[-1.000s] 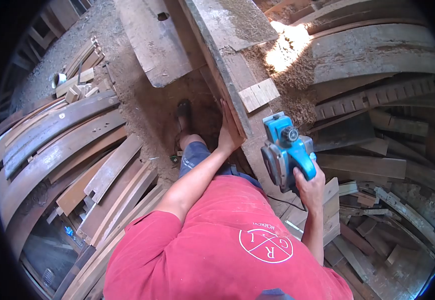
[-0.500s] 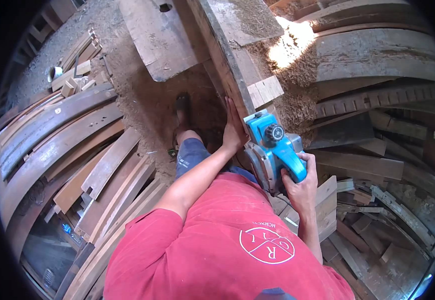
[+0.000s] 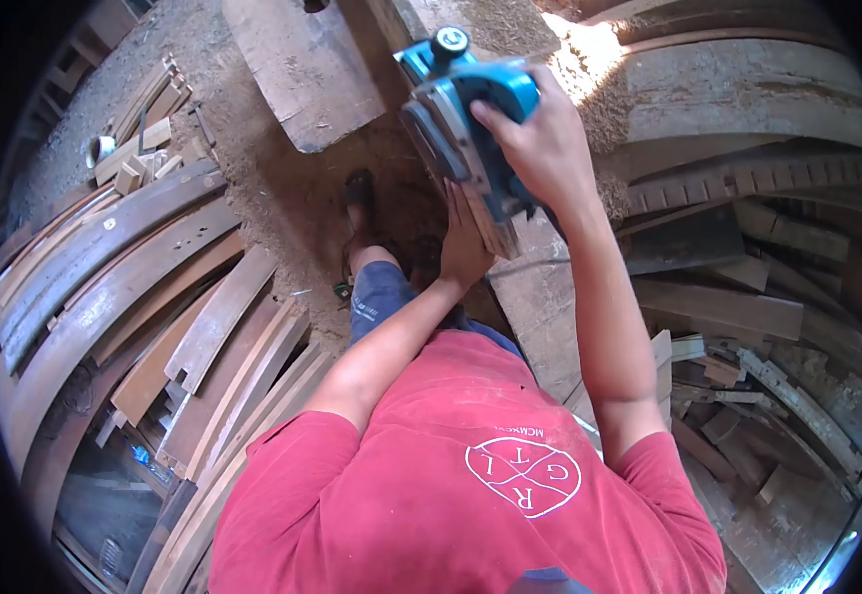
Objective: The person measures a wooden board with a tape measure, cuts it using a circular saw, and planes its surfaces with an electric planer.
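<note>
In the head view my right hand [image 3: 547, 139] is wrapped round the rear handle of a blue electric hand planer [image 3: 475, 104]. The planer sits on the narrow upper edge of a long wooden plank [image 3: 500, 238] and hides much of it. My left hand [image 3: 464, 243] lies against the plank's left side near its near end, fingers stretched out along the wood and the thumb not clearly visible. A small black knob tops the planer's front.
Curved timber pieces [image 3: 144, 262] are stacked at left, with more curved boards [image 3: 748, 94] at right. Sawdust and shavings cover the ground. A flat board with a hole [image 3: 302, 84] stands ahead, left of the plank. Offcuts [image 3: 738, 436] lie at lower right.
My right hand has pushed the planer forward along the plank, away from my body, and the right arm is now stretched out. The left hand stays against the plank's side.
</note>
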